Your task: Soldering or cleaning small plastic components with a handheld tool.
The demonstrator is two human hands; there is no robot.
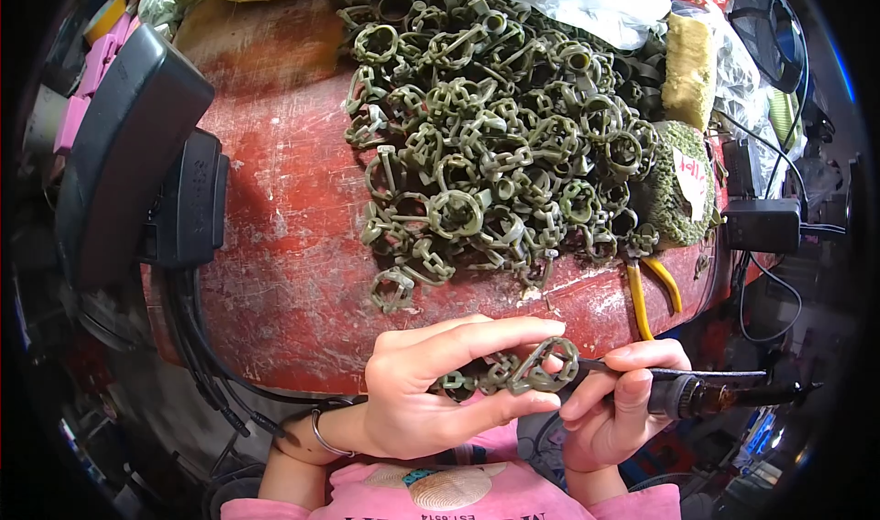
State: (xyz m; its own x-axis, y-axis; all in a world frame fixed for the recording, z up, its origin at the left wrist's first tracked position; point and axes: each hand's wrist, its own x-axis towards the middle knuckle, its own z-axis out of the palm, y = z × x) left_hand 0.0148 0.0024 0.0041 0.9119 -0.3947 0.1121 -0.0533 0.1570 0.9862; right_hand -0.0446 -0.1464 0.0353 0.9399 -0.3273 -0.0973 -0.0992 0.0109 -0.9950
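At the view's 6 o'clock, the left hand (426,387), part-open, pinches a green ring-and-chain piece (524,376) at 5 o'clock. At 4 o'clock, the right hand (623,401) grips a slim dark tool (720,373). Control likely calls for bracing the piece firmly, away from skin. Beyond, the table (293,245) bears a green pile (495,140) at 1 o'clock.

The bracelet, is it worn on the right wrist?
No, the metal bracelet is around the left wrist, behind the left hand that holds a green chain-like piece.
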